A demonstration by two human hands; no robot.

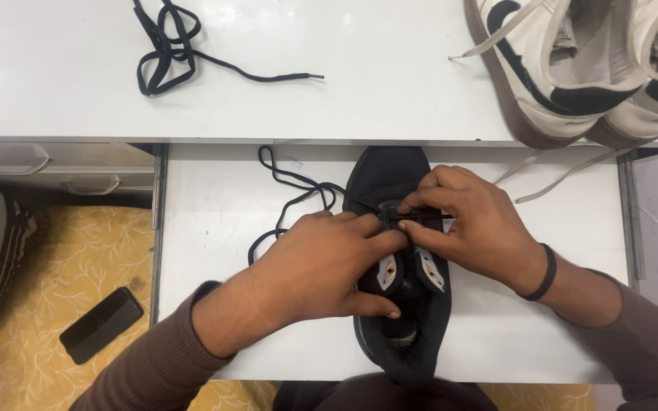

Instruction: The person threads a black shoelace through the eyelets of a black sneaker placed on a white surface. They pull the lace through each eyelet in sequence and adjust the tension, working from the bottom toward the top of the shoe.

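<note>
Head view, looking straight down.

Black shoe [390, 183] lying on white pull-out shelf [215, 228], toe pointing away from the body, heel opening nearest the body. Orientation puts the eyelet rows square under both hands.

Left hand [321, 266] draped over the shoe's left side, thumb along the collar, index finger stretched to the centre of the tongue. Appears to pin the upper flat so the eyelets stay put. Fingers closed down on the shoe, not spread.

Right hand [474, 224] curled narrow, thumb and forefinger pinched on black lace [413, 218] where it crosses the tongue. Dark band on that wrist. Pinch sits right at the eyelet line, probably for fine control of the lace end.

Slack of the same lace looping off the shoe's left side onto the shelf, touching it, clear of both hands.

Spare black lace [165, 46] in a loose bundle on the upper white tabletop [390, 91], well apart from the shoe.

Pair of white sneakers [573, 61] with dark panels at the tabletop's right end, pale laces hanging over the edge toward the shelf.

Dark phone [102, 324] on yellow patterned floor [62, 266], left of the shelf. Drawer handles at upper left.

Whether the lace tip is already through an eyelet: cannot tell, fingers cover it.
</note>
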